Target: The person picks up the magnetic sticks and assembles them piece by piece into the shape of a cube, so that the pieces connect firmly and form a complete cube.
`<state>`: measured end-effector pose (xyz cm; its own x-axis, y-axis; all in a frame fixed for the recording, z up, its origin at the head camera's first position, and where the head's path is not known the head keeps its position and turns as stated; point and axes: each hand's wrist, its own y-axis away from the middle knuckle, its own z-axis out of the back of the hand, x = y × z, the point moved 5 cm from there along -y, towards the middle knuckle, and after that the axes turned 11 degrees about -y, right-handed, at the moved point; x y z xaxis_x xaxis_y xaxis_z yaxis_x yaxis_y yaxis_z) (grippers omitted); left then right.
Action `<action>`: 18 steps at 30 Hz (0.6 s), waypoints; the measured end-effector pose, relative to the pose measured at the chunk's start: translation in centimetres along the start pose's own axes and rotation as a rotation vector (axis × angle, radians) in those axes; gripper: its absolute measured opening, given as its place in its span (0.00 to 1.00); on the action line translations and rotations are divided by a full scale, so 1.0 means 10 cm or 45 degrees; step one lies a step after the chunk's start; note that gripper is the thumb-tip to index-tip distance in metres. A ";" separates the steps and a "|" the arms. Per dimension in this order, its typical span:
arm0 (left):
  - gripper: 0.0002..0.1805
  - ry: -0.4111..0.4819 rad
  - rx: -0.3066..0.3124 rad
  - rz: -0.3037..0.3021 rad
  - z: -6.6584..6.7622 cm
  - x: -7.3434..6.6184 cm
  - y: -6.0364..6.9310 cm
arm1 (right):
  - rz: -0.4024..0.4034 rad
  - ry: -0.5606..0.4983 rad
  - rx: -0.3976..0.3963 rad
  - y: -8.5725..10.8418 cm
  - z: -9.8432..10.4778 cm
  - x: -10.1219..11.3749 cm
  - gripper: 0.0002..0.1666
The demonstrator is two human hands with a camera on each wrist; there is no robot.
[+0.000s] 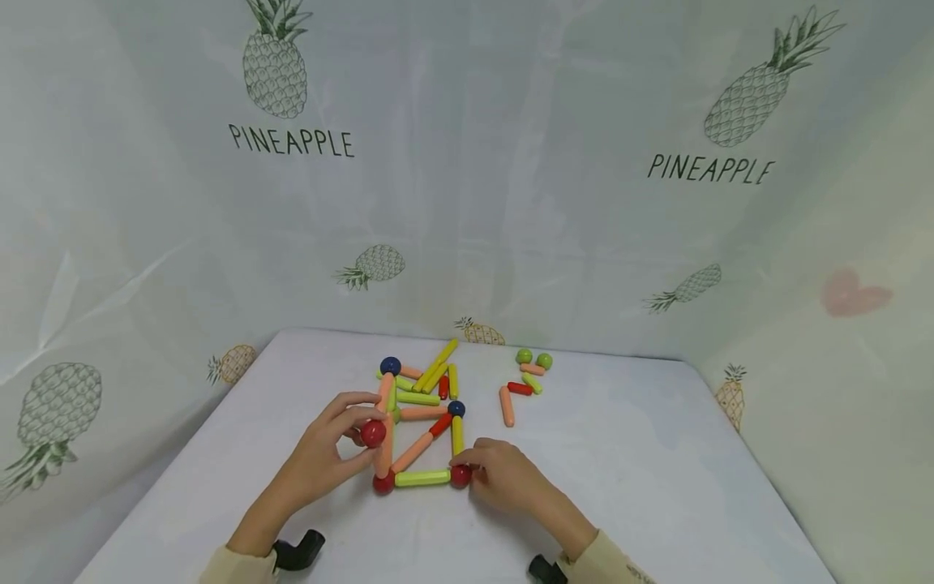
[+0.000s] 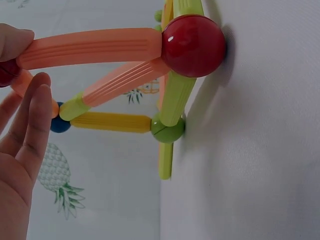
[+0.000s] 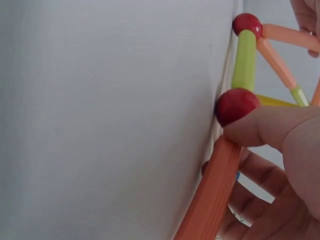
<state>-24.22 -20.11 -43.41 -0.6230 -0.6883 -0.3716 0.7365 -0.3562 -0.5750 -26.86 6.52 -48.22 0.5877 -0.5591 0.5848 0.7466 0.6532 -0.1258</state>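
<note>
In the head view my left hand (image 1: 317, 458) holds an upper red ball (image 1: 373, 433) of a magnetic stick-and-ball frame. The left wrist view shows its thumb (image 2: 15, 42) at an orange stick (image 2: 95, 47) leading down to a lower red ball (image 2: 194, 46). My right hand (image 1: 507, 477) pinches the front right red ball (image 1: 460, 475). Its thumb (image 3: 260, 125) touches that ball where another orange stick (image 3: 212, 190) meets it, with fingers behind the stick. A lime stick (image 1: 422, 478) spans both front balls. Blue balls (image 1: 456, 409) and a yellow stick (image 1: 457, 436) stand behind.
Behind the frame lie loose yellow sticks (image 1: 435, 367). To the right are an orange stick (image 1: 507, 406), a short red stick (image 1: 520, 388) and two green balls (image 1: 544, 361). A printed curtain (image 1: 511, 203) hangs behind the white table (image 1: 642, 487).
</note>
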 end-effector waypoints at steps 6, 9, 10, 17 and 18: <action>0.34 0.005 0.004 -0.006 -0.02 0.02 0.01 | 0.038 -0.066 0.088 0.00 0.03 -0.08 0.25; 0.34 0.005 0.011 0.001 -0.02 0.02 0.01 | 0.012 -0.218 0.131 0.01 0.12 -0.20 0.23; 0.34 0.006 0.013 0.003 -0.02 0.02 0.00 | -0.002 -0.267 0.128 0.01 0.16 -0.25 0.22; 0.33 0.015 0.015 -0.003 -0.01 -0.01 -0.02 | -0.099 -0.296 0.116 0.13 0.46 -0.58 0.11; 0.33 0.013 0.013 -0.005 -0.01 0.00 -0.02 | -0.112 -0.287 0.126 0.16 0.49 -0.61 0.12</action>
<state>-24.36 -19.96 -43.37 -0.6285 -0.6805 -0.3767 0.7368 -0.3655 -0.5688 -30.76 13.46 -48.02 0.4294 -0.4950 0.7554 0.7511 0.6601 0.0056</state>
